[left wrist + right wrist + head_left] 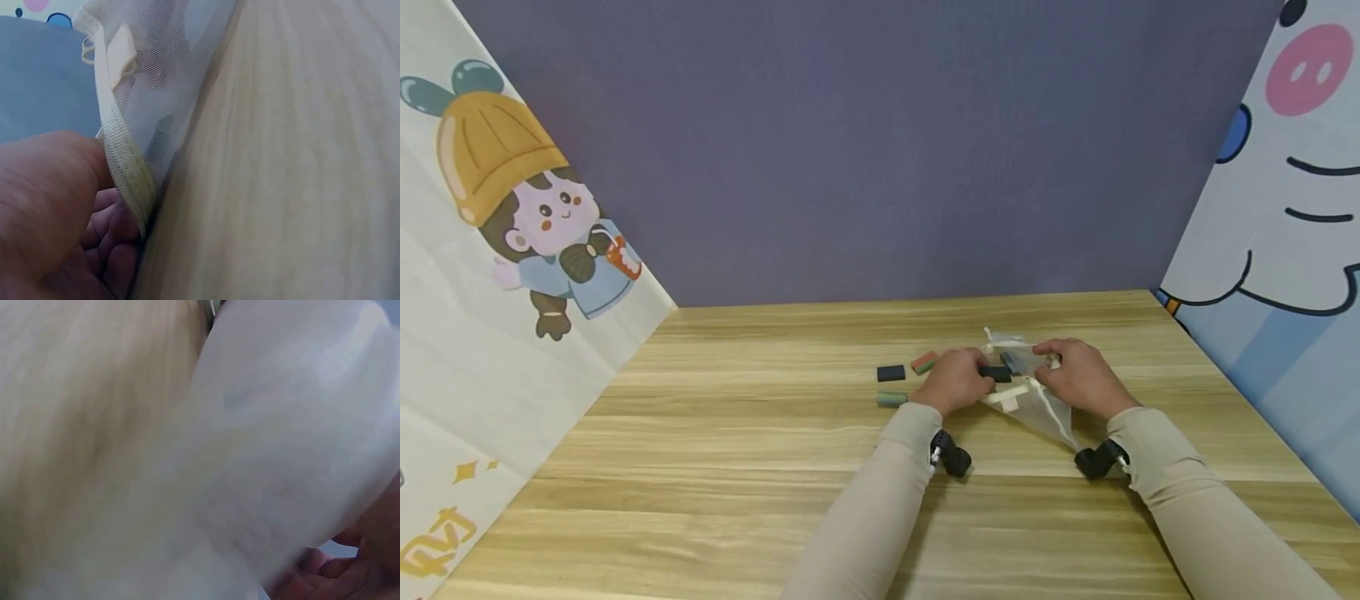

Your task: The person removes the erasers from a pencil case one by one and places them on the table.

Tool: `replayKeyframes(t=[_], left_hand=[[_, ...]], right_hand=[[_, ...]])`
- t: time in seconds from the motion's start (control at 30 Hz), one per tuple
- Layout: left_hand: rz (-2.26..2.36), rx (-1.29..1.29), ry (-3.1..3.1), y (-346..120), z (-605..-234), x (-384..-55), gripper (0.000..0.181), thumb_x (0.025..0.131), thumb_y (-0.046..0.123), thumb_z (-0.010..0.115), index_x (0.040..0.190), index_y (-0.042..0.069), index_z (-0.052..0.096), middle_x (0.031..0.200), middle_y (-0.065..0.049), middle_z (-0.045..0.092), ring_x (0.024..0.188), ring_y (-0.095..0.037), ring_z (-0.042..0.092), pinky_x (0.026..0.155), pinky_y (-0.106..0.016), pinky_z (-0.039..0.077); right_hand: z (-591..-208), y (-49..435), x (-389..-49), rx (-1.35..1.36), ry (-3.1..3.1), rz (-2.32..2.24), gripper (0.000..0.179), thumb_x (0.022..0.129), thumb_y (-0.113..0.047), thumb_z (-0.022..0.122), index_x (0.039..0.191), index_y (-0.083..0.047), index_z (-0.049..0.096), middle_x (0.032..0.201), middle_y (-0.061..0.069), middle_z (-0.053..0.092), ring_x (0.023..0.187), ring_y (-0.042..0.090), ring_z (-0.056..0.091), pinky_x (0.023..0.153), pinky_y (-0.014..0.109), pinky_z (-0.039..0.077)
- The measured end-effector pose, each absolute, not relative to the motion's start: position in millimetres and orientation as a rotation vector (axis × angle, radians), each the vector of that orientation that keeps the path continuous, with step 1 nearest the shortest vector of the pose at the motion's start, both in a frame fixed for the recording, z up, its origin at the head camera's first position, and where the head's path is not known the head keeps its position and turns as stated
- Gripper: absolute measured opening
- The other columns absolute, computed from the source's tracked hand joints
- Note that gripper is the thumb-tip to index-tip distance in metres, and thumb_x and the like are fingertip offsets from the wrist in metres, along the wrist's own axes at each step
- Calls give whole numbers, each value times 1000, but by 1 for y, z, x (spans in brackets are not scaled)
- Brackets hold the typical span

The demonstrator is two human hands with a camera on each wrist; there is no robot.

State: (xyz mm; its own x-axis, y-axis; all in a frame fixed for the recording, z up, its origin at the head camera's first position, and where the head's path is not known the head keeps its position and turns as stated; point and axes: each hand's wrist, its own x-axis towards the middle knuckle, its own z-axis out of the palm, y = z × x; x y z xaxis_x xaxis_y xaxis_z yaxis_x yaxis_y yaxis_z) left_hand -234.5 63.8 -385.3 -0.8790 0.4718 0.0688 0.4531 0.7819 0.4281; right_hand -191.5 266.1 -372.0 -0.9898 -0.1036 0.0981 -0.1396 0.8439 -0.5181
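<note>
A white mesh bag [1047,414] with a cream-trimmed opening lies on the table between the two hands. My left hand [957,383] pinches a black block [998,374] at the bag's mouth. In the left wrist view, the trim [122,144] crosses in front of the fingers, and a dark shape shows through the mesh. My right hand [1084,379] grips the far-right edge of the bag, thumb and fingers bent on it. A dark grey block [1011,363] lies within the bag's opening. Blurred white mesh [281,425] fills much of the right wrist view.
Left of the left hand lie another black block [891,373], a red and green block [924,362] and a grey-green block [891,399]. The wooden table [700,467] meets a purple-grey panel [880,167] behind, with printed cartoon sheets at both sides.
</note>
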Motion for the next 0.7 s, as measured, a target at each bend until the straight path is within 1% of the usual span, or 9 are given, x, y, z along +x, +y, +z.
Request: replayKeyframes(t=[0.13,0.27,0.43,0.53,0.6,0.67,0.7], left_hand=[[760,732,2861,61,-384,-233,21,84,30,67,100,17,64,90,5,62,74,-9,55,65,-24,44],[785,721,2813,59,-383,-231,20,85,28,66,100,16,61,88,6,59,71,-8,53,62,-25,44],[776,719,2796,58,-383,-230,23,84,27,66,103,15,61,92,6,61,74,-7,54,64,-24,45],[772,729,2795,57,-383,-230,24,85,27,66,105,15,62,93,6,61,75,-6,54,65,-24,44],[775,737,2790,57,-383,-230,23,85,28,65,104,14,62,92,6,61,74,-7,54,65,-24,44],[788,740,2780,56,-382,-231,22,85,29,65,101,15,61,87,6,60,72,-7,54,63,-25,44],[798,741,2774,56,-382,-231,22,85,30,65,100,15,61,85,6,59,70,-8,54,62,-25,44]], right_hand=[[-372,267,-192,198,-2954,835,39,89,-20,56,124,-4,56,131,27,44,106,38,50,83,50,41],[-373,267,-191,176,-2968,842,40,88,-20,55,125,-5,56,132,27,43,90,31,51,75,44,40],[-373,266,-191,171,-2968,857,40,87,-20,54,125,-5,56,131,27,44,92,32,51,77,44,40],[-372,266,-191,170,-2969,864,40,87,-19,54,125,-5,56,132,26,43,89,30,52,75,43,40],[-372,266,-191,169,-2972,863,40,88,-19,54,125,-5,56,132,26,43,78,26,51,71,40,38],[-371,266,-191,178,-2970,856,40,88,-20,53,125,-5,56,131,26,44,71,23,50,69,39,38],[-371,266,-191,185,-2967,849,40,88,-20,53,125,-5,56,131,26,45,70,23,50,69,39,38]])
